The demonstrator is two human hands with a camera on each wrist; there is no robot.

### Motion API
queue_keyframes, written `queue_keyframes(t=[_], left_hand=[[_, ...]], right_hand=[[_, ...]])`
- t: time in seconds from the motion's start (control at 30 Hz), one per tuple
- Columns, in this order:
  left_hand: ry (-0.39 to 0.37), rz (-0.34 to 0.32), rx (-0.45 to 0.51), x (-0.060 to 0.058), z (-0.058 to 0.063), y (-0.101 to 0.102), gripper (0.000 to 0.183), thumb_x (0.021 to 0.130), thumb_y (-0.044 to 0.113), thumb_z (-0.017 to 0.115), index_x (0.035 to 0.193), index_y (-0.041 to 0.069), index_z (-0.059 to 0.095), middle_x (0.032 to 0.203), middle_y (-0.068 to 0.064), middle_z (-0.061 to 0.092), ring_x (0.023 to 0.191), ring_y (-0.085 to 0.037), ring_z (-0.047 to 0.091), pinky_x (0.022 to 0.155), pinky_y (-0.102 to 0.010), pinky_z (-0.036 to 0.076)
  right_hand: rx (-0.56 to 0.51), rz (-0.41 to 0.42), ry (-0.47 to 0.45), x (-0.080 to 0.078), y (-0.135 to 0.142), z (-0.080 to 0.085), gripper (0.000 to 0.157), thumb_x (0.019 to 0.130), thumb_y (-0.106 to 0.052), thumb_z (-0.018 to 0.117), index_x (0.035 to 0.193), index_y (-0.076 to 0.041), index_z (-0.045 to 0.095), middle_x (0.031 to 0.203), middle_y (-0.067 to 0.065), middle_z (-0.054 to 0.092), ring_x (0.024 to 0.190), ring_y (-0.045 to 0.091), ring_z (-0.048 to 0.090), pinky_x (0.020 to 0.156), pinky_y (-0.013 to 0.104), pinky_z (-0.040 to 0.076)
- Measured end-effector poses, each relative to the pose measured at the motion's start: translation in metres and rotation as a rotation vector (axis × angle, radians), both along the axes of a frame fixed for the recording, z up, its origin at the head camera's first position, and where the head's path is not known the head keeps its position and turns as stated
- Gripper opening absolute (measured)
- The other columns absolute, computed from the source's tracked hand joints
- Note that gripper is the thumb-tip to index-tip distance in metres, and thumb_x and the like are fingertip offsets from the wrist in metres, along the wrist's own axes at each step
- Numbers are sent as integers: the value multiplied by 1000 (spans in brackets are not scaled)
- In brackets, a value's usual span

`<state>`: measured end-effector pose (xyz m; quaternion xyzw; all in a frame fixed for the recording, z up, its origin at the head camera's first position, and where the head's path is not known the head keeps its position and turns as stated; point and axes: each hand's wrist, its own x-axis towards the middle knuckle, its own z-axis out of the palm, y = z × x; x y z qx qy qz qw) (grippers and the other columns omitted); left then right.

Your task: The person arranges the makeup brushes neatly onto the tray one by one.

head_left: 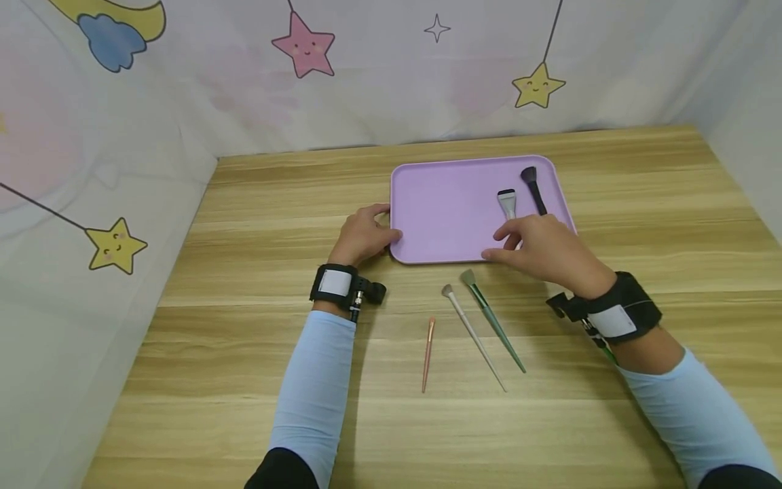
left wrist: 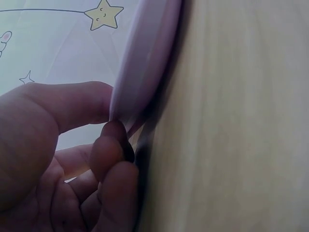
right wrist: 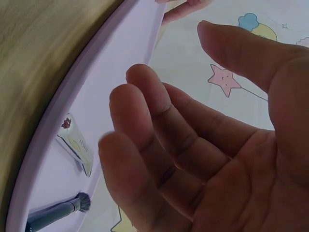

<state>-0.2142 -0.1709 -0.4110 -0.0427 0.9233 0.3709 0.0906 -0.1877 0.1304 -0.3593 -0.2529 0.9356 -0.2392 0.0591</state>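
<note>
My left hand [head_left: 360,236] pinches the left rim of a lilac tray [head_left: 440,210], thumb on top and fingertips beneath, as the left wrist view [left wrist: 72,111] shows up close. Over the tray's right front part hovers my right hand [head_left: 546,251], its loosely bent fingers holding nothing and the thumb apart. Below it on the tray lie a black makeup brush [head_left: 533,190] with a fluffy head and a flat-headed brush [head_left: 507,202] with a pale ferrule. The right hand hides their handles in the head view. Both brushes also appear in the right wrist view.
On the wooden table [head_left: 244,380] in front of the tray lie a green makeup brush [head_left: 495,322], a white one [head_left: 473,333] and a short copper-pink one [head_left: 428,353]. A printed curtain [head_left: 379,102] with stars stands behind the table.
</note>
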Motion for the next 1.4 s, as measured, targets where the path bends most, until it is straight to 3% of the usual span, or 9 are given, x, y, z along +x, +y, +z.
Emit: queue_keyframes(t=[0.3,0.8,1.4], left_hand=[[9,-6,-13,0,0,-1,63,78,31,68,136,19,46,73,-3,64,59,-17,57,52,-30,42],[3,-5,0,2,0,-2,62,79,31,68,136,19,46,73,-4,64,59,-17,57,51,-30,42],[-3,4,3,1,0,-1,62,78,31,68,136,19,46,74,-3,64,59,-16,58,52,-30,44]], right_hand=[[21,9,-36,6,-3,1,45,79,-44,69,103,-6,68,79,4,66,65,15,56,57,37,48],[90,118,-89,13,-9,0,53,81,-51,65,104,-4,67,79,2,66,65,12,56,58,35,49],[152,147,-155,19,-12,-3,52,77,-51,68,106,-8,67,75,-3,62,60,11,52,51,31,45]])
